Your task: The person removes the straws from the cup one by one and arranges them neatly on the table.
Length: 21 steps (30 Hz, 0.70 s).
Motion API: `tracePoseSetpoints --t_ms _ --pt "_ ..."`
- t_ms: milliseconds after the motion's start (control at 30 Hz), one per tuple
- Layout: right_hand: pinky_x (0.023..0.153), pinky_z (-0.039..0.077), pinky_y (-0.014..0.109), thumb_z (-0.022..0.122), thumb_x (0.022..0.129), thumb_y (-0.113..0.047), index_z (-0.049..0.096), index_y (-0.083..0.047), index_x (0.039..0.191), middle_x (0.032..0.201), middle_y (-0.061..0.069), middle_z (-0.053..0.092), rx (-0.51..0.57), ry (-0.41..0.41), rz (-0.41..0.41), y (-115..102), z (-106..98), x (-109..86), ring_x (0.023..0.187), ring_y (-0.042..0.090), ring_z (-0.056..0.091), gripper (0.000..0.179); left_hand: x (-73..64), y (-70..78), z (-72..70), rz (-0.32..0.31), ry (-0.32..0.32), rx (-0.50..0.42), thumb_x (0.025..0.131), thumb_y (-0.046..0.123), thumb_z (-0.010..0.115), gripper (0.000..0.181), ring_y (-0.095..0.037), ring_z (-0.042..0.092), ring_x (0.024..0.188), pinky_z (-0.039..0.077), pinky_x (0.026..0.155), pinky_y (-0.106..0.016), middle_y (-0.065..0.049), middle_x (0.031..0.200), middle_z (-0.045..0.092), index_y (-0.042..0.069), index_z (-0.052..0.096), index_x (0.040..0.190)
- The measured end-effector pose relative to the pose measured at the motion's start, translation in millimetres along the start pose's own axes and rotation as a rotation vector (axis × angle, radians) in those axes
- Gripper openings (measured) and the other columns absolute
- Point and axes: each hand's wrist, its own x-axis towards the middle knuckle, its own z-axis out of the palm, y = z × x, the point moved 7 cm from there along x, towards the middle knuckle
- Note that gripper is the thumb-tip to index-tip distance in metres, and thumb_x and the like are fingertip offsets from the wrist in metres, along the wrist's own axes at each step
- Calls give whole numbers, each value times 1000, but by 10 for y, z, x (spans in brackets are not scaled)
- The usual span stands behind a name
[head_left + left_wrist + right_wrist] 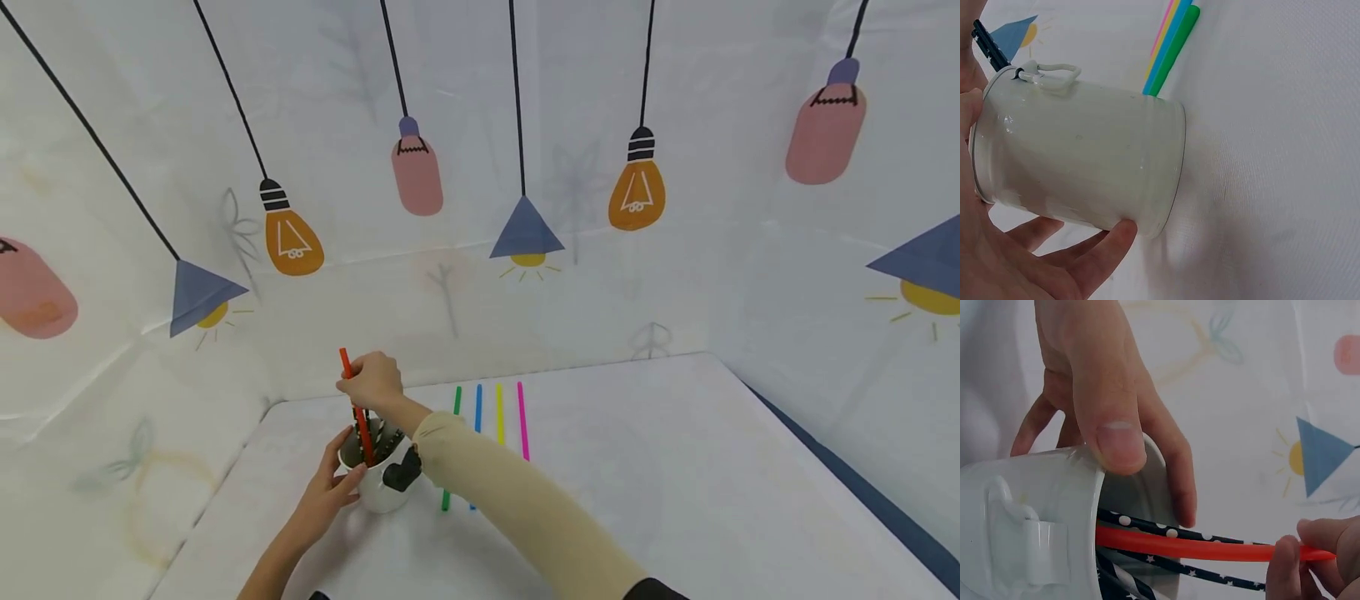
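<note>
A small white metal pail (381, 498) with a black heart stands on the white table. My left hand (324, 498) grips its near left side; in the right wrist view the thumb lies over the rim (1100, 481). Above the pail my right hand (377, 382) pinches an orange-red straw (1210, 549) near its upper part. That straw's lower end is inside the pail, its tip hidden in the right wrist view. Several black-and-white patterned straws (1210, 574), with dots, stars and stripes, stand in the pail.
Right of the pail lie a green straw (458, 400), a blue straw (478, 408), a yellow straw (500, 412) and a pink straw (523, 421), side by side, partly under the right sleeve (517, 500). White sheeting (465, 325) printed with lamps surrounds the table (675, 483).
</note>
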Motion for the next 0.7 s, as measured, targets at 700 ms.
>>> tracePoseSetpoints --t_ms 700 --pt "54 47 14 73 89 -18 68 -9 115 86 -2 70 -225 -129 -289 -189 -110 -225 66 2 60 28 -10 -4 0 12 17 28 100 32 55 68 -44 55 112 55 78 -47 -27 153 22 24 15 154"
